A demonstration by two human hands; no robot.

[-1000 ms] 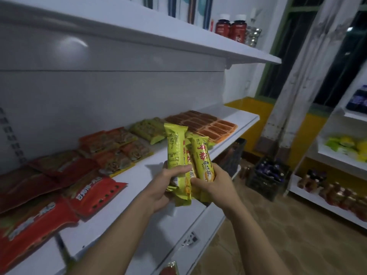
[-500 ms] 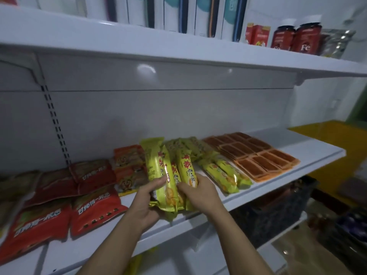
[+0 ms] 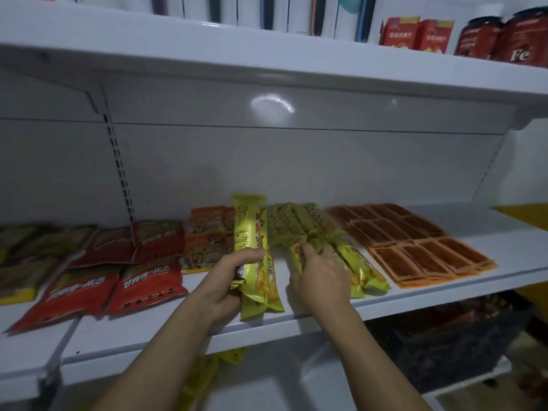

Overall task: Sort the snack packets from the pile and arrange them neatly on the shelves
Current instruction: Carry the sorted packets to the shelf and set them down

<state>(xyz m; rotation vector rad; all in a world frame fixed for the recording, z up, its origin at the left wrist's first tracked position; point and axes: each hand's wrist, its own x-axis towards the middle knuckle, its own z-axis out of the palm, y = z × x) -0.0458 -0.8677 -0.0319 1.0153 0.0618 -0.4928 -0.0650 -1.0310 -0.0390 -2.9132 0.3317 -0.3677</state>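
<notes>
Yellow packets (image 3: pixel 252 232) in left hand (image 3: pixel 228 280) end just short of shelf (image 3: pixel 474 289) edge.

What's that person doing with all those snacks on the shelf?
Someone is putting snacks on a white shelf. Their left hand grips a bundle of long yellow packets, stood on end near the shelf's front edge. Their right hand holds another yellow packet down beside the yellow row already lying there. Red bags lie to the left and flat orange packets to the right.
</notes>
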